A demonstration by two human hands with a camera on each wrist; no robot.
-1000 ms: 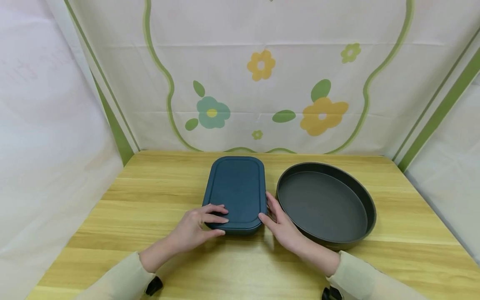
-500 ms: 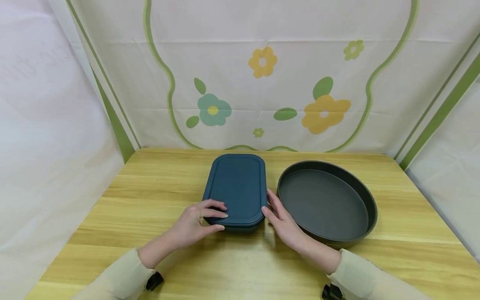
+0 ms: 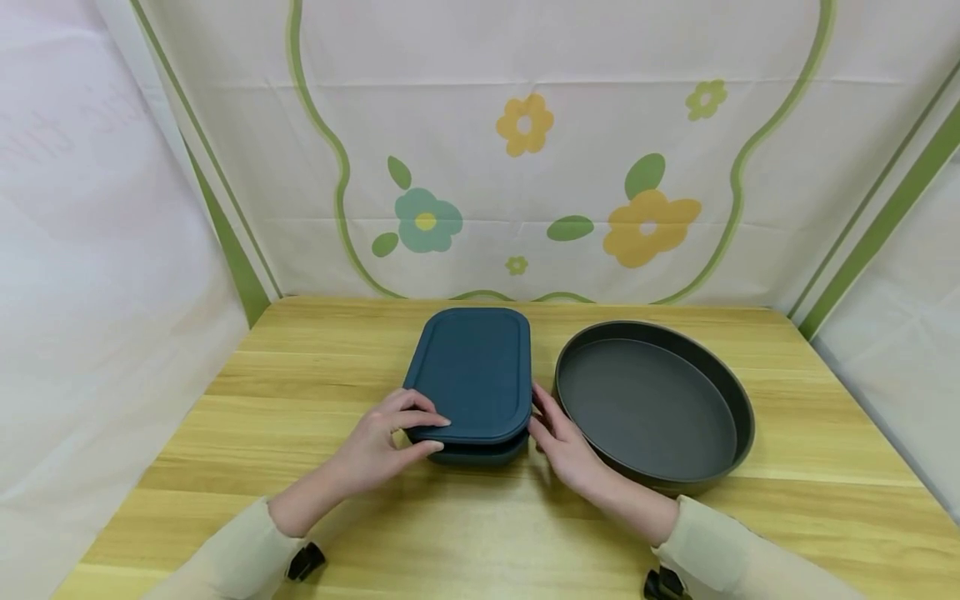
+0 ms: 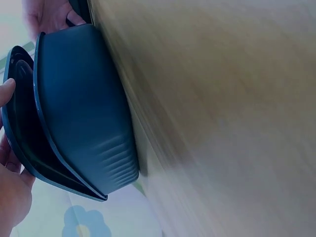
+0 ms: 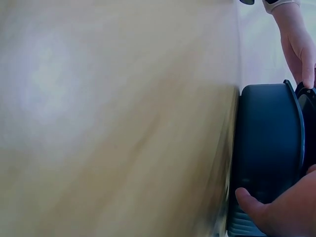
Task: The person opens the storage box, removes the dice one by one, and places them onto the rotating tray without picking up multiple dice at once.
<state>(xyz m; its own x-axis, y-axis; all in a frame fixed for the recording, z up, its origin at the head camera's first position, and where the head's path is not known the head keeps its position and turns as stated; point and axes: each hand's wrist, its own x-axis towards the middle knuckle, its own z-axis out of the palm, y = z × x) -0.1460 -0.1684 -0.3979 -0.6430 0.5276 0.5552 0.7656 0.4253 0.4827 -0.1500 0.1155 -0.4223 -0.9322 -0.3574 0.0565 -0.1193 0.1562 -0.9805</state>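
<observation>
A dark blue rectangular lid [image 3: 472, 367] sits on a lunch-box-like container [image 3: 480, 456] of the same colour. The lid's near edge is tilted up, leaving a dark gap above the container's rim; its far end stays down. My left hand [image 3: 384, 439] pinches the lid's near left edge, thumb below and fingers on top. In the left wrist view the ribbed container wall [image 4: 79, 98] shows, with the raised lid beside it. My right hand [image 3: 573, 454] rests its fairly straight fingers against the container's right side. One digit presses the wall [image 5: 269, 143] in the right wrist view.
A round dark grey pan [image 3: 648, 408] stands right of the container, close behind my right hand. Beneath everything is a wooden table [image 3: 300, 400]. A white flowered cloth [image 3: 465, 133] hangs along the table's far edge, with white cloth at both sides.
The lid's near edge has risen from the container, opening a gap along the front. My left hand has moved slightly up with it; the right hand stays at the side.
</observation>
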